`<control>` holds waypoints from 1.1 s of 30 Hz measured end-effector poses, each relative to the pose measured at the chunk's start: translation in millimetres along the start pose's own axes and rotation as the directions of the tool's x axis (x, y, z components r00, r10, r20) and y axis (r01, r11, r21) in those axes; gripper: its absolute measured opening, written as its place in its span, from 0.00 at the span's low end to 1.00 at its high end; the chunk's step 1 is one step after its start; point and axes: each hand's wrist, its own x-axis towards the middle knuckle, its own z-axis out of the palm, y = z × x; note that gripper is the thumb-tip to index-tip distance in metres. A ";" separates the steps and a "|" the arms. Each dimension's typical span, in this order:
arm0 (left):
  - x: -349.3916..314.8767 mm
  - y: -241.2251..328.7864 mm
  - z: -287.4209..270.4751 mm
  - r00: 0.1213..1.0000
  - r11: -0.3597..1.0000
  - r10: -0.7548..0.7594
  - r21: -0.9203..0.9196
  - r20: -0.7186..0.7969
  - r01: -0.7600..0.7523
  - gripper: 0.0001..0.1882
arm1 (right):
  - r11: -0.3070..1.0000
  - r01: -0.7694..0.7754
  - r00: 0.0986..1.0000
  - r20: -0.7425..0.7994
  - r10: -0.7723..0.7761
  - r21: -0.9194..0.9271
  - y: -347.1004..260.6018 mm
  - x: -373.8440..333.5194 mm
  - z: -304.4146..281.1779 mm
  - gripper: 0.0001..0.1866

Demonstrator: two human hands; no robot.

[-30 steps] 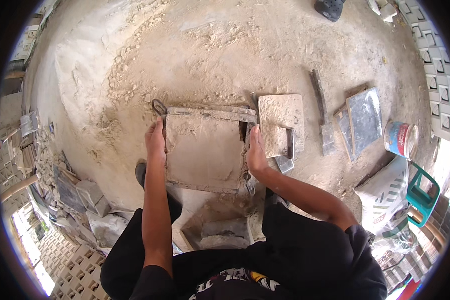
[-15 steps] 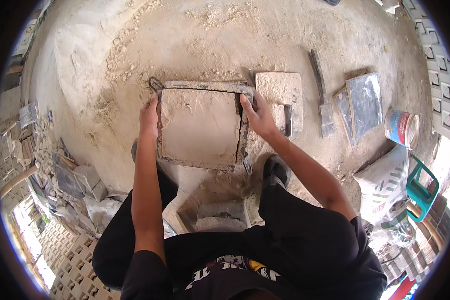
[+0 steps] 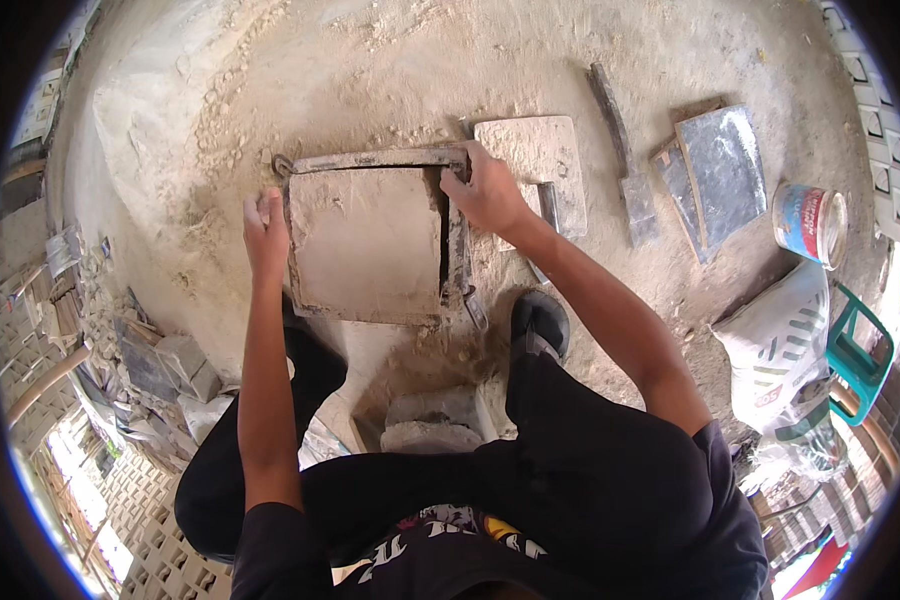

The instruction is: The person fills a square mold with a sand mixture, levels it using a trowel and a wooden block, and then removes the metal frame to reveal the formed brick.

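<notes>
A square mold frame (image 3: 380,158), worn and caked with dust, surrounds a flat grey-beige slab (image 3: 365,240) on the ground before me. A dark gap runs between slab and frame along the right side and part of the far side. My right hand (image 3: 488,190) is closed over the frame's far right corner, its fingers curled around the bar. Beside the left edge is my left hand (image 3: 266,225), fingers loosely bent, with nothing visible in them; whether it touches the frame is hard to see. A metal loop (image 3: 282,164) sticks out at the far left corner.
Right of the frame lie a dusty board (image 3: 550,150) with a handled tool on it, a long flat bar (image 3: 620,150) and dark plates (image 3: 725,165). A bucket (image 3: 810,222), white sack (image 3: 775,345) and green stool (image 3: 860,350) stand farther right. Grey blocks (image 3: 185,365) lie left.
My right hand has moved up onto the far right corner and curled its fingers over it. My left hand's fingers look looser. The whole view has shifted slightly.
</notes>
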 end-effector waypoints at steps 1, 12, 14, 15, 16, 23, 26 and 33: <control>-3.3 11.5 -2.6 0.997 0.997 0.072 0.031 0.007 -0.072 0.24 | 1.000 0.013 1.000 -0.014 -0.013 0.020 3.1 1.7 -3.0 0.27; 12.3 32.0 -27.8 0.981 0.980 0.189 0.058 0.034 -0.191 0.26 | 0.980 0.008 0.990 -0.143 0.021 0.198 10.7 -5.9 -2.0 0.29; 9.4 43.7 -21.5 0.966 0.963 0.257 0.073 0.037 -0.259 0.26 | 0.989 -0.005 0.993 -0.116 0.022 0.147 18.5 -11.6 3.1 0.29; 7.4 49.9 -17.1 0.956 0.952 0.292 0.080 0.040 -0.294 0.27 | 0.993 -0.011 0.994 -0.103 0.024 0.121 22.7 -13.3 4.6 0.29; 1.4 59.9 -11.3 0.936 0.933 0.345 0.080 0.066 -0.350 0.26 | 0.986 -0.082 0.994 -0.054 0.090 0.143 24.2 -15.7 2.6 0.28; -6.6 132.9 35.5 0.730 0.731 0.620 0.126 0.287 -0.670 0.27 | 0.933 -0.356 0.840 0.418 0.345 -0.054 56.0 -62.0 -17.9 0.22; 0.8 148.8 56.8 0.623 0.650 0.644 0.111 0.445 -0.752 0.27 | 0.995 -0.026 0.884 0.463 0.066 -0.093 89.0 -96.6 -0.8 0.28; -3.3 162.8 101.2 0.477 0.661 0.557 -0.015 0.680 -0.750 0.27 | 0.932 -0.322 0.817 0.449 0.363 -0.168 63.2 -116.2 3.9 0.37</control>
